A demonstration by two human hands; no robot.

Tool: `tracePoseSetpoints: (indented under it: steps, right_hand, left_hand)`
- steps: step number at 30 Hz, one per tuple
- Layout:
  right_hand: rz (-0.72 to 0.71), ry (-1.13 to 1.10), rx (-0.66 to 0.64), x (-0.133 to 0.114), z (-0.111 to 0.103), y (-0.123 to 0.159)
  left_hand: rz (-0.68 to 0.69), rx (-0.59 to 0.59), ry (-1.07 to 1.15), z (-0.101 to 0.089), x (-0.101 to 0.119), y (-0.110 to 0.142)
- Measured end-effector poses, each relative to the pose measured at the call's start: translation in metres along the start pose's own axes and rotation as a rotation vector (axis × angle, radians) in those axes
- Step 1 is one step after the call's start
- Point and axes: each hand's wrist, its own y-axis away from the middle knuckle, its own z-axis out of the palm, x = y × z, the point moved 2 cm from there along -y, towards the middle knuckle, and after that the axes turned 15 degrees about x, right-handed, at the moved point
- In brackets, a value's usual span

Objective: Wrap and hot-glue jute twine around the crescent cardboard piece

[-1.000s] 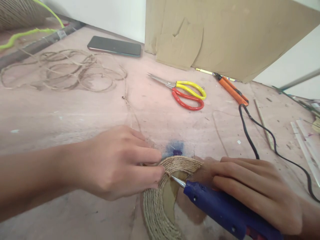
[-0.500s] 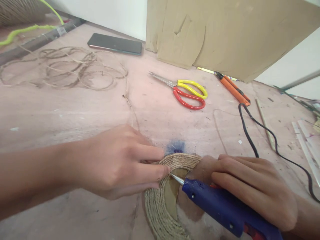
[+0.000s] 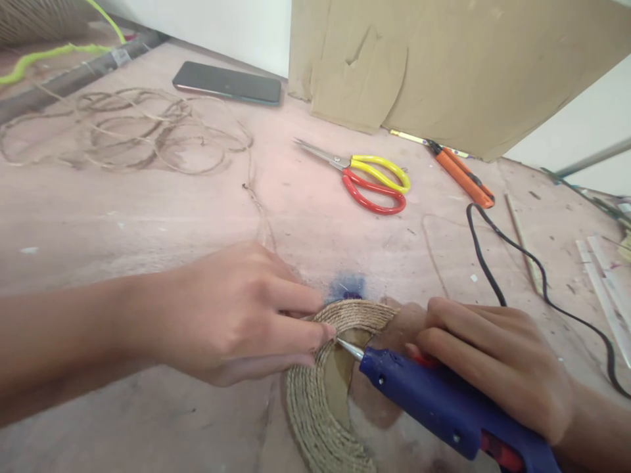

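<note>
A curved cardboard piece [image 3: 338,384] lies on the table, its outer band covered with rows of jute twine [image 3: 308,401]. My left hand [image 3: 246,315] is closed at the upper left of this piece, fingertips pressed on the innermost row and the twine leading into them. My right hand [image 3: 493,361] is wrapped round a blue glue gun [image 3: 419,394] with a red trigger. The gun's metal nozzle points left and meets the inner twine edge, right by my left fingertips. Part of the band is hidden under my left hand.
Loose twine [image 3: 162,131] is heaped at the back left, near a phone [image 3: 227,83]. Scissors [image 3: 377,184] with red and yellow handles lie ahead, an orange cutter [image 3: 463,176] to their right. A black cord [image 3: 547,289] loops at right. Cardboard [image 3: 444,66] stands behind.
My right hand has shifted slightly left and up on the glue gun, and more of the red trigger shows. The cord's loop has moved a little left. My left hand stays nearly in place.
</note>
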Motion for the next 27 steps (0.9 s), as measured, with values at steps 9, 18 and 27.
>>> tracePoseSetpoints:
  steps: [9,18,27]
  right_hand:
    - [0.023,0.009,0.010,0.002,-0.002,0.003]
    - [0.042,0.085,0.034,0.005,-0.008,0.016]
    - [0.081,0.099,-0.090,-0.003,-0.025,0.019]
  left_hand:
    - [0.008,-0.009,0.003,0.001,-0.002,0.001]
    - [-0.003,-0.014,0.020,0.001,-0.002,0.001]
    - [0.001,-0.028,0.021,0.000,0.000,-0.003]
